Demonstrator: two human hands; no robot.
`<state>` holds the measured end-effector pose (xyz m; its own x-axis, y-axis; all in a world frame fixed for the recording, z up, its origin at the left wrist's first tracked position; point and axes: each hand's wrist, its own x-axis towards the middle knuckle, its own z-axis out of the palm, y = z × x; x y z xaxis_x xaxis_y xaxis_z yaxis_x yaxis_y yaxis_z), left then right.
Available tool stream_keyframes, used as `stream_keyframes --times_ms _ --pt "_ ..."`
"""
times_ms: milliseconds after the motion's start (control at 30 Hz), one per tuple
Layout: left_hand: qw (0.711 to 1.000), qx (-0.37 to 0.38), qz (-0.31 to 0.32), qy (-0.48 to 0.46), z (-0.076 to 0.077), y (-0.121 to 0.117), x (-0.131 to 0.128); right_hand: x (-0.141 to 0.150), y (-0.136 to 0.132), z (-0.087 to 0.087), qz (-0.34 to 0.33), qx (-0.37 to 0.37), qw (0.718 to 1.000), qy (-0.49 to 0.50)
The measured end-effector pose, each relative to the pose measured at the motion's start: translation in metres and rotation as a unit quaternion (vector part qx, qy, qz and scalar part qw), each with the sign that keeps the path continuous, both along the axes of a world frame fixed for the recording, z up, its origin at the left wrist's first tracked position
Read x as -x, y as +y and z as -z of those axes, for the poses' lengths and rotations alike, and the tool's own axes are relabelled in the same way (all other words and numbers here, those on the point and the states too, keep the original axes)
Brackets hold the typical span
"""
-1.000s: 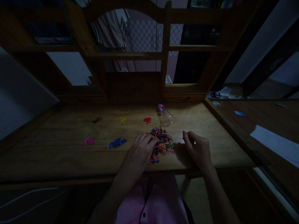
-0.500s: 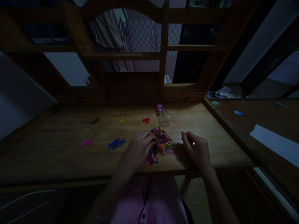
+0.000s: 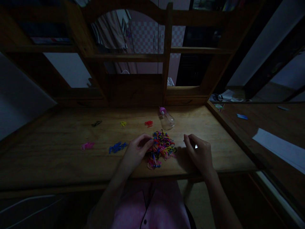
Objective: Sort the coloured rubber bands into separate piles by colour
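A tangled heap of small multicoloured rubber bands [image 3: 164, 144] lies on the wooden desk in front of me. At its left edge my left hand [image 3: 136, 150] is closed, thumb and forefinger pinched, with a bit of a blue rubber band [image 3: 155, 141] showing at the fingertips. My right hand [image 3: 199, 151] rests on the desk to the right of the heap, fingers curled in and thumb against forefinger; whether anything is between them is hidden. Left of the heap lie small sorted groups: blue bands [image 3: 117, 147], pink bands [image 3: 87, 145], red bands [image 3: 148, 123], yellow bands [image 3: 123, 124] and black bands [image 3: 96, 123].
Behind the heap a clear bulb-shaped bottle with a pink cap [image 3: 168, 120] lies on its side. A wooden shelf frame [image 3: 133, 58] rises at the desk's back. Right of a raised edge, a lower surface holds white paper [image 3: 278, 148] and a blue card [image 3: 242, 116].
My left hand has drawn slightly left, out of the heap, and its thumb and forefinger have come together. The right hand has stayed almost in place.
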<state>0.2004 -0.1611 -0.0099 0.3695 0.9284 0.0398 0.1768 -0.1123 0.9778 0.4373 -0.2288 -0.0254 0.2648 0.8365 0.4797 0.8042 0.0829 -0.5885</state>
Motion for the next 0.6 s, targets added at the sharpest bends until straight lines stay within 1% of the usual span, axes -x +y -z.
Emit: stream_keyframes --times_ms 67,133,233,300,367,467,533,600 --pt "1.0 0.01 -0.003 -0.017 0.003 0.001 -0.001 0.013 0.0 -0.008 -0.038 -0.008 0.997 0.071" --pt "1.0 0.011 -0.007 -0.028 0.005 0.001 -0.002 0.031 0.0 -0.016 -0.097 -0.001 0.986 0.137" --pt "0.999 0.009 -0.002 -0.042 0.006 -0.001 -0.005 0.058 0.003 -0.026 -0.179 0.017 0.969 0.17" --pt "0.999 0.001 0.001 -0.042 0.005 -0.003 -0.006 0.07 0.006 -0.027 -0.208 0.025 0.961 0.178" --pt "0.999 -0.009 -0.001 -0.037 0.004 -0.005 -0.006 0.075 0.009 -0.026 -0.216 0.022 0.957 0.192" --pt "0.999 -0.012 -0.003 -0.035 0.004 -0.006 -0.004 0.072 0.011 -0.021 -0.205 0.008 0.955 0.214" --pt "0.999 -0.008 -0.004 -0.044 0.007 -0.006 -0.003 0.066 0.01 -0.018 -0.178 0.006 0.961 0.209" --pt "0.998 -0.004 -0.007 -0.055 0.011 -0.005 -0.002 0.061 0.009 -0.016 -0.147 0.013 0.973 0.177"
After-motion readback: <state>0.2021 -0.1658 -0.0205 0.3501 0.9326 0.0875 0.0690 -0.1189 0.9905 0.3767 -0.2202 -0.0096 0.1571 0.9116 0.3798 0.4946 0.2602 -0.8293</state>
